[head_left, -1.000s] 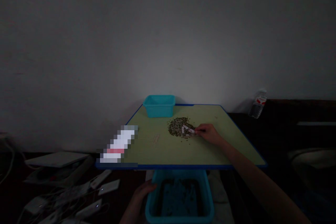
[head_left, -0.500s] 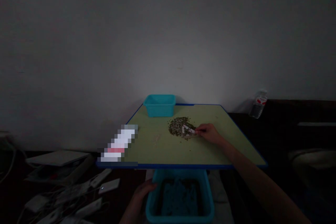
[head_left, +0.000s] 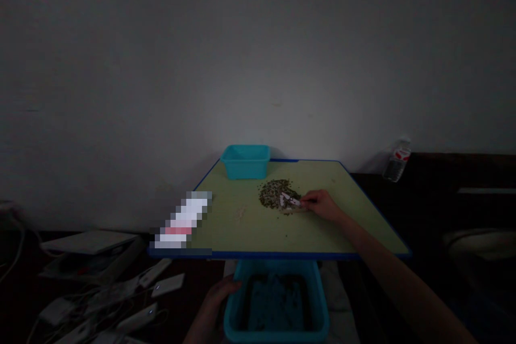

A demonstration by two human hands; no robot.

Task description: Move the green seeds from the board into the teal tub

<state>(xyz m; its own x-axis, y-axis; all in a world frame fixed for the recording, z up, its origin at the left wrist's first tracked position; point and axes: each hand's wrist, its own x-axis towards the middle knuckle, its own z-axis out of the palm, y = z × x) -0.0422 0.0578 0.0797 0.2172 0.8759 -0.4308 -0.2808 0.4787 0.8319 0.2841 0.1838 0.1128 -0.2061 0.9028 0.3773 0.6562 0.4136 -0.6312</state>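
A pile of small dark and pale seed-like bits [head_left: 271, 193] is spread on the pale yellow tabletop [head_left: 250, 236]. Several short white pieces [head_left: 285, 196] lie on the pile's right side. My right hand [head_left: 321, 205] reaches in from the right, thumb and fingers pinched at the right end of these pieces; what exactly is between the fingertips is too small to make out. Below the table's front edge, my left hand [head_left: 221, 291] grips the left rim of a blue plastic basin [head_left: 276, 335]. Dark bits show on the bottom of that basin.
Another blue basin [head_left: 246, 165] stands at the table's back left. A blurred-out bright panel [head_left: 183, 223] covers the left front corner. White chargers and cables [head_left: 137, 318] lie tangled at lower left. A plastic bottle [head_left: 397, 162] is at right, by the wall.
Both hands hold nearly the same places. A dark speck on the front of the tabletop has shifted slightly left and nearer. The lower basin's inside looks darker.
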